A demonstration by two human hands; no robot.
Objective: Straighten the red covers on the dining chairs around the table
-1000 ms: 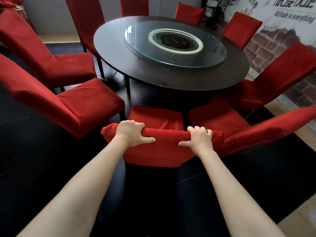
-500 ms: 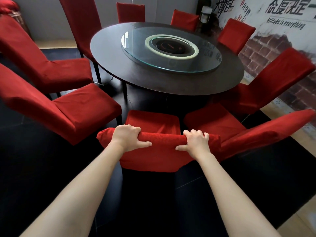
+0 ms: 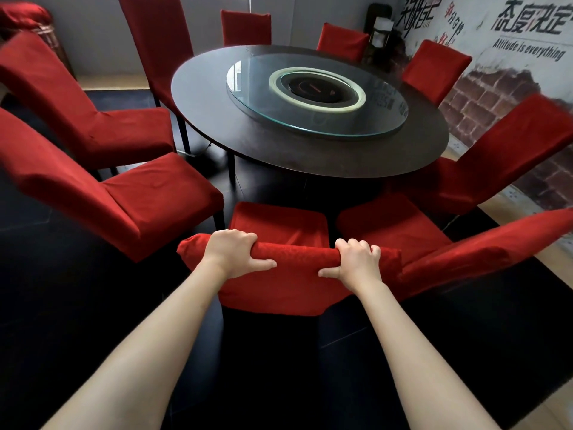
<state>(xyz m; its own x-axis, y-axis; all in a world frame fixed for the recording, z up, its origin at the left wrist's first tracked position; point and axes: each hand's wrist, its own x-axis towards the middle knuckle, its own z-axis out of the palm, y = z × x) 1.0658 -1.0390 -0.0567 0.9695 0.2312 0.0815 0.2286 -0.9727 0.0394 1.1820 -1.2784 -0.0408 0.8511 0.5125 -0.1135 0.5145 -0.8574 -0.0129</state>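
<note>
The top edge of the nearest chair's red cover (image 3: 279,287) is gripped by the left hand (image 3: 231,252) and right hand (image 3: 356,263), fingers curled over, thumbs behind. Over the past second the grip is unchanged; the cover, near the round table (image 3: 310,156), is judged mid-adjustment.

Support: dark floor (image 3: 55,305), glossy, tiled | On floor: round dark table (image 3: 217,97) on thin legs; red-covered dining chairs ringed around it, nearest chair (image 3: 279,225) facing the table edge | On table: round glass turntable (image 3: 381,119), off-centre toward the far right; pale ring (image 3: 276,80) and dark centre disc (image 3: 319,88) showed within it
</note>
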